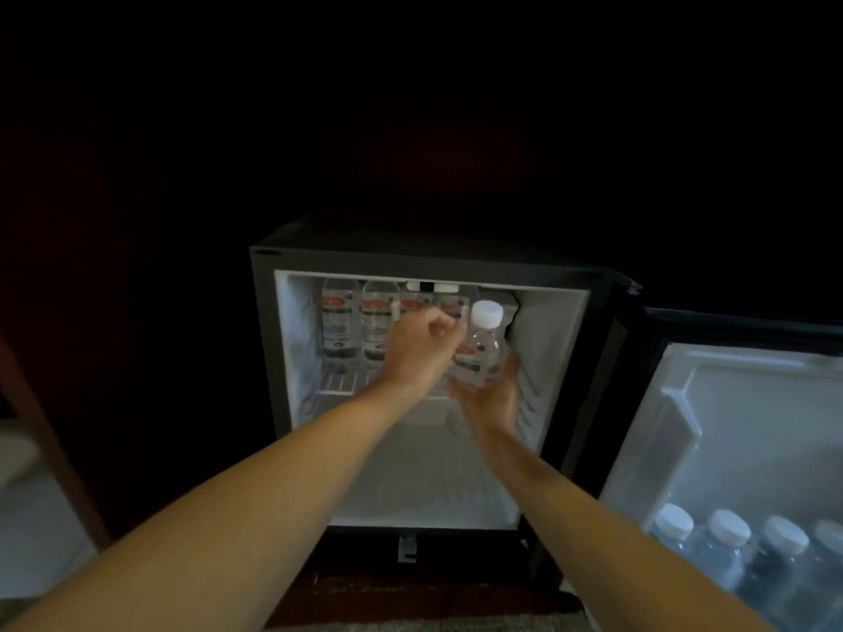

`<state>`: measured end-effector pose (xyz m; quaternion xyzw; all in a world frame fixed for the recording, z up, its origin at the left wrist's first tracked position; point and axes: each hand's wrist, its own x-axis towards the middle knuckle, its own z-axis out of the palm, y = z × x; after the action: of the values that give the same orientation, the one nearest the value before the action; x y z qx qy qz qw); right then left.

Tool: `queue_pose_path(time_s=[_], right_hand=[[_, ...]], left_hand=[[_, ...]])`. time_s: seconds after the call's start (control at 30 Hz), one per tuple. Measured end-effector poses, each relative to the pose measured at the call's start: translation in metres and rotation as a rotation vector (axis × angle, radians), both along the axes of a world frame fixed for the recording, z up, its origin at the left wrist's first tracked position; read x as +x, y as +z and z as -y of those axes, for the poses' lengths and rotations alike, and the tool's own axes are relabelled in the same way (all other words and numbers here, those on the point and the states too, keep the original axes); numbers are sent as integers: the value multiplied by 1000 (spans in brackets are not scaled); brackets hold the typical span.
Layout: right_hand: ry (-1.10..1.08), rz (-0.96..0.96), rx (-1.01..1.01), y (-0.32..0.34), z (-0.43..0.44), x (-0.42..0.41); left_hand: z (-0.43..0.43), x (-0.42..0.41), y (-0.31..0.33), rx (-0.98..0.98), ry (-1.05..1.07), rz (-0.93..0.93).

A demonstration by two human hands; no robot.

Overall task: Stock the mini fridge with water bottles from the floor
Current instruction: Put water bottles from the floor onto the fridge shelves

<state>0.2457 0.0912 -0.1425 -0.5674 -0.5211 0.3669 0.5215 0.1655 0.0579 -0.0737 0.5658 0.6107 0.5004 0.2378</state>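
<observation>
The black mini fridge (429, 262) stands open with a white lit interior. Several clear water bottles (340, 319) with red labels stand in a row at the back of its upper wire shelf (340, 380). My right hand (490, 405) holds a water bottle with a white cap (483, 344) from below, upright, at the right end of that shelf. My left hand (417, 351) reaches into the shelf with curled fingers, right beside that bottle; whether it grips anything is unclear.
The fridge door (739, 417) hangs open to the right, and several white-capped bottles (725, 547) stand in its lower rack. The fridge's bottom compartment (410, 472) shows a white floor. Dark surroundings hide the cabinet around the fridge; pale floor shows at the lower left.
</observation>
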Motion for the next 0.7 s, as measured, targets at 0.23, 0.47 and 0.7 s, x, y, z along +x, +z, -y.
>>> queue_pose_path(time_s=[0.23,0.47,0.7], right_hand=[[-67,-155,-57,7,-59,23],[-104,-59,-51,-1,-117,22],[-64,-144,-68,-9,-151,21]], left_hand=[[-34,-43,-45,-243,120,-127],[-59,-54,-65,-304,66,-225],[-79,-59,-78,-339,33,-176]])
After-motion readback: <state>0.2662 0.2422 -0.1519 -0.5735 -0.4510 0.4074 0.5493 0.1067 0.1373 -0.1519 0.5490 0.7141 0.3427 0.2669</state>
